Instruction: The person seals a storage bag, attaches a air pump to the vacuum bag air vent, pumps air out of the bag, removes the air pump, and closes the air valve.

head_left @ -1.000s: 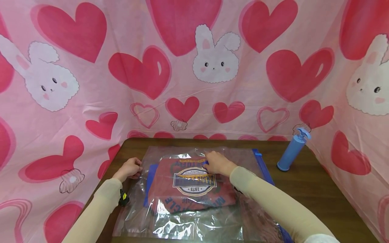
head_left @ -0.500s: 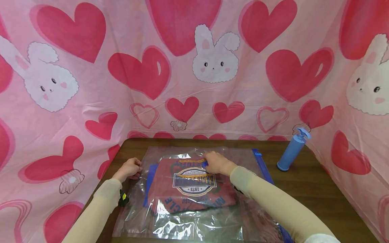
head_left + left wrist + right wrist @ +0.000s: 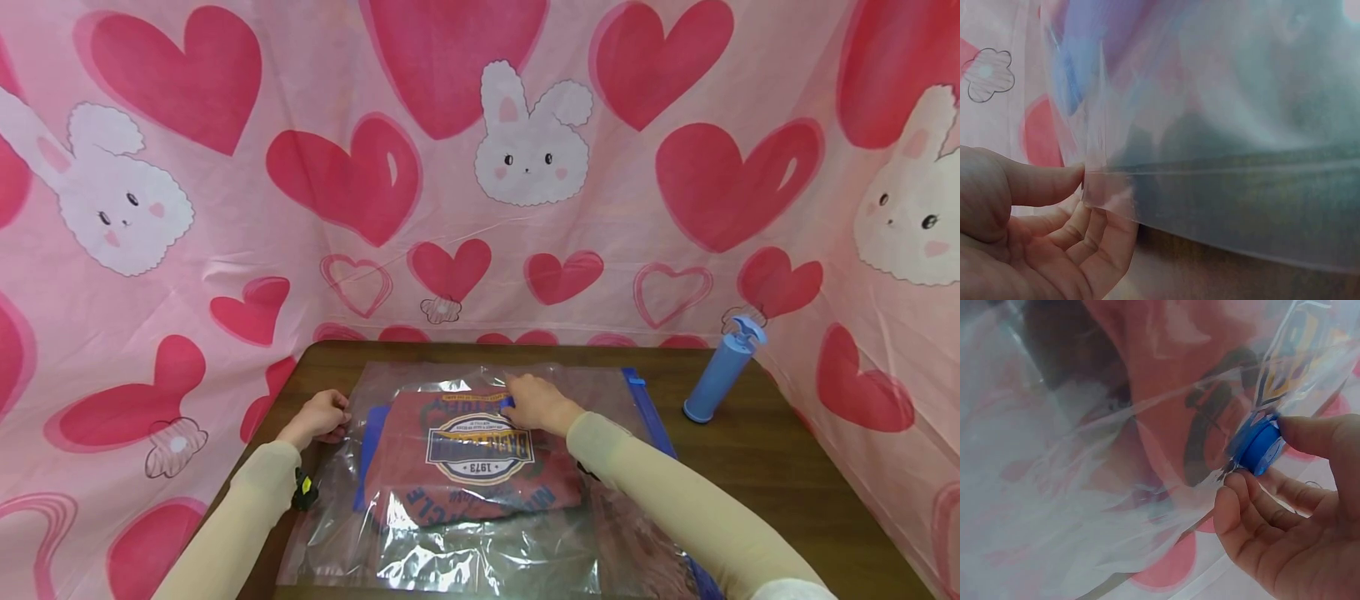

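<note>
A large clear vacuum storage bag (image 3: 330, 542) lies flat with a folded red T-shirt (image 3: 401, 467) inside, its printed badge upside down to me. Something blue (image 3: 372, 450) shows beside the shirt's left side. My left hand (image 3: 322, 417) is at the bag's left edge; in the left wrist view its thumb and fingers pinch the plastic film (image 3: 1222, 206). Over the shirt's upper right, my right hand (image 3: 542, 406) holds the bag's round blue valve cap (image 3: 1261, 449) between thumb and fingers, plain in the right wrist view. Most of the cap is hidden behind this hand in the head view.
A blue hand pump (image 3: 718, 379) stands on the brown table (image 3: 780, 475) at the back right. The bag's blue zip strip (image 3: 652, 417) runs down its right side, partly under my right forearm. Pink cloth (image 3: 457, 217) with hearts and rabbits hangs behind and beside the table.
My right hand shifts very slightly left and back again at the valve cap. The left hand, the bag and the pump stay where they were.
</note>
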Action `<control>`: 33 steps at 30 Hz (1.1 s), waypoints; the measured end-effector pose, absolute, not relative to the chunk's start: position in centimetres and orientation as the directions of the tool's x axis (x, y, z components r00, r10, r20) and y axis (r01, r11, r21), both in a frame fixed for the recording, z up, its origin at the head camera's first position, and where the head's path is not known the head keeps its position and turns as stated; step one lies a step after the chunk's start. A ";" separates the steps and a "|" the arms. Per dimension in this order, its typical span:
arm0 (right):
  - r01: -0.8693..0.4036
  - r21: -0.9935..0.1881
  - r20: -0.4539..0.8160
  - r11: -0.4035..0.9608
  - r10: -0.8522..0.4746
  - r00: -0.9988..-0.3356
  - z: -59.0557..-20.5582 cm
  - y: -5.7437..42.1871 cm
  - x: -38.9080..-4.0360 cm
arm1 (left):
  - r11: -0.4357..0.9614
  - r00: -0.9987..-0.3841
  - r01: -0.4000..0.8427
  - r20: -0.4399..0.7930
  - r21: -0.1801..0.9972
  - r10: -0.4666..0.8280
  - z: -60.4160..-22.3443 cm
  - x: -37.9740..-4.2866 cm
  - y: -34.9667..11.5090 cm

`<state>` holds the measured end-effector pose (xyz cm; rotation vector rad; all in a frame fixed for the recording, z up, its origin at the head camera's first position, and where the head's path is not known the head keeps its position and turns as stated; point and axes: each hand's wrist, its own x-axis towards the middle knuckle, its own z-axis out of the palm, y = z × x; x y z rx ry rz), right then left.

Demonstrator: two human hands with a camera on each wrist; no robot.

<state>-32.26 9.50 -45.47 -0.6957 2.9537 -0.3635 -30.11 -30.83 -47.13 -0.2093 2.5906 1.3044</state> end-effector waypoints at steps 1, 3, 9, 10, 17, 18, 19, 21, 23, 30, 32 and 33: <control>-0.432 -0.254 -0.030 0.865 -0.454 -0.891 -45.4 9.5 -32.3 | 0.593 -0.963 -0.229 -0.269 0.772 -0.023 -47.1 -30.1 -30.8; -0.442 -0.263 -0.030 0.857 -0.466 -0.884 -45.4 9.5 -32.3 | 0.590 -0.963 -0.231 -0.269 0.774 -0.025 -47.2 -30.1 -30.8; -0.461 -0.242 -0.028 0.854 -0.481 -0.876 -45.4 9.4 -32.4 | 0.587 -0.964 -0.228 -0.264 0.776 -0.026 -47.2 -30.2 -30.8; -0.465 -0.234 -0.030 0.854 -0.485 -0.874 -45.3 9.4 -32.4 | 0.589 -0.965 -0.226 -0.262 0.776 -0.024 -47.2 -30.2 -30.8; -0.468 -0.171 -0.057 0.867 -0.483 -0.874 -45.2 9.3 -32.4 | 0.580 -0.964 -0.226 -0.264 0.783 -0.020 -47.3 -30.3 -30.8; -0.463 -0.165 -0.060 0.871 -0.478 -0.877 -45.2 9.3 -32.4 | 0.580 -0.964 -0.226 -0.264 0.783 -0.019 -47.3 -30.3 -30.8; -0.454 -0.164 -0.063 0.876 -0.469 -0.881 -45.2 9.3 -32.4 | 0.581 -0.965 -0.225 -0.263 0.782 -0.020 -47.3 -30.3 -30.8; -0.431 -0.168 -0.061 0.886 -0.446 -0.893 -45.2 9.3 -32.4 | 0.584 -0.965 -0.225 -0.262 0.780 -0.021 -47.3 -30.3 -30.8; -0.400 -0.179 -0.061 0.899 -0.416 -0.907 -45.3 9.3 -32.4 | 0.591 -0.965 -0.222 -0.262 0.776 -0.019 -47.2 -30.3 -30.9; -0.373 -0.218 -0.048 0.902 -0.392 -0.919 -45.5 9.2 -32.3 | 0.602 -0.964 -0.224 -0.266 0.766 -0.020 -47.2 -30.3 -30.9; -0.385 -0.231 -0.042 0.893 -0.405 -0.913 -45.5 9.2 -32.2 | 0.601 -0.964 -0.224 -0.266 0.767 -0.019 -47.3 -30.3 -30.9; -0.392 -0.238 -0.038 0.889 -0.412 -0.910 -45.6 9.3 -32.2 | 0.601 -0.964 -0.222 -0.265 0.768 -0.017 -47.3 -30.3 -30.9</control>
